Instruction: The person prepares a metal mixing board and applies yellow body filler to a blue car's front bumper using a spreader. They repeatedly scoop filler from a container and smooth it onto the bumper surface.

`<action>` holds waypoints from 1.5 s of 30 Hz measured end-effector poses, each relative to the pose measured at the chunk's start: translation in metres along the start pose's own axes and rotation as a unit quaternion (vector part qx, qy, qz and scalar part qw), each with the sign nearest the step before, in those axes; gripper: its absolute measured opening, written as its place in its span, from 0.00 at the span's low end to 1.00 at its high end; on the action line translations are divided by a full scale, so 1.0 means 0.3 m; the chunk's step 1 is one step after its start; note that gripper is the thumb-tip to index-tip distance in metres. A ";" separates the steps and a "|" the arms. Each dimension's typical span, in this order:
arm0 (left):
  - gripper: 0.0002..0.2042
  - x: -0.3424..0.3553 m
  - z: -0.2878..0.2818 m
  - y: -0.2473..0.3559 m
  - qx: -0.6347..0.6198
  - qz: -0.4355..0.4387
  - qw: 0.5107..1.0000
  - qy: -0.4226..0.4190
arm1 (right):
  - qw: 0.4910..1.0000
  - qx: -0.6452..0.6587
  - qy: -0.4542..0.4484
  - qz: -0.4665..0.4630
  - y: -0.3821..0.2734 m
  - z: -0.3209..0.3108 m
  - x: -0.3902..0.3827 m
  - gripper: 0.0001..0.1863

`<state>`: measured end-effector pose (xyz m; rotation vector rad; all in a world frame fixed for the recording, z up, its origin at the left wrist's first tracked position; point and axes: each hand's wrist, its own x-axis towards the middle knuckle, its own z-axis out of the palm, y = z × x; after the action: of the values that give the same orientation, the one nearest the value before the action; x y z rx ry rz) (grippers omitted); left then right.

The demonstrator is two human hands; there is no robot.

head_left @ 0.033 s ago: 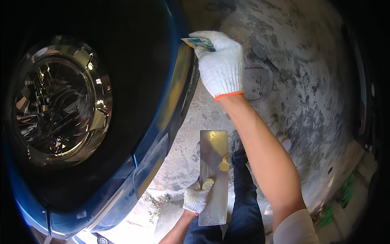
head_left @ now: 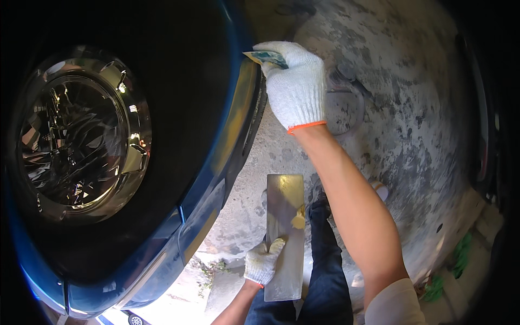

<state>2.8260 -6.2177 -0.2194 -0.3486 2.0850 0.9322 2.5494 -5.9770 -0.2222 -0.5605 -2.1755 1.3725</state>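
My right hand (head_left: 295,86), in a white knitted glove with an orange cuff, grips a thin flat spreader (head_left: 265,57) at the edge of a blue car panel (head_left: 189,211). A band of yellowish filler (head_left: 233,119) runs along that edge below the spreader's tip. Low in the middle, my gloved left hand (head_left: 261,262) holds an upright-looking rectangular metal plate (head_left: 284,268) by its left side, thumb across its face. A small lump of yellow paste (head_left: 298,219) sits on the plate's right part.
A round chrome-rimmed fitting (head_left: 135,135) fills the car's dark left side. Mottled concrete floor (head_left: 401,135) lies to the right, with a hose-like loop (head_left: 357,122) and a pale round object (head_left: 379,189) partly behind my forearm. Green bits (head_left: 462,252) lie at lower right.
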 end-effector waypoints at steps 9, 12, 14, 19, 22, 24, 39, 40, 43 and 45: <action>0.26 0.015 -0.036 0.008 0.004 -0.007 1.000 -0.007 | 0.997 -0.003 -0.071 0.035 -0.045 -0.034 -0.026 0.13; 0.26 0.015 -0.048 0.030 -0.002 -0.001 1.000 -0.018 | 0.997 0.003 -0.062 0.041 -0.074 -0.036 -0.084 0.13; 0.27 0.016 -0.055 0.043 -0.011 -0.010 1.000 -0.023 | 0.998 0.022 -0.051 0.038 -0.094 -0.034 -0.124 0.14; 0.27 0.022 -0.062 0.045 0.015 -0.020 0.999 -0.027 | 0.995 0.050 -0.038 0.081 -0.144 -0.032 -0.232 0.15; 0.27 0.026 -0.057 0.011 0.033 -0.024 0.999 -0.029 | 0.989 0.082 -0.026 0.124 -0.186 -0.029 -0.302 0.16; 0.27 0.028 -0.045 -0.030 0.035 0.010 0.999 -0.014 | 0.992 0.068 -0.019 0.105 -0.215 -0.028 -0.343 0.16; 0.14 -0.003 0.008 -0.299 0.102 0.274 0.956 0.015 | 0.957 0.195 -0.059 0.208 -0.327 -0.010 -0.524 0.12; 0.14 -0.001 0.005 -0.269 0.112 0.267 0.957 0.013 | 0.939 0.221 -0.096 0.246 -0.325 -0.025 -0.522 0.12; 0.16 -0.002 -0.024 -0.148 0.159 0.224 0.961 0.012 | 0.883 0.293 -0.179 0.321 -0.304 -0.137 -0.501 0.17; 0.15 -0.013 -0.047 -0.061 0.108 0.071 0.991 -0.026 | 0.819 0.403 -0.105 0.395 -0.264 -0.254 -0.482 0.19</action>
<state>2.8301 -6.2408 -0.2198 -0.0637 2.1596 0.7776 2.7038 -6.0399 -0.1504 -1.0340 -1.2404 2.6812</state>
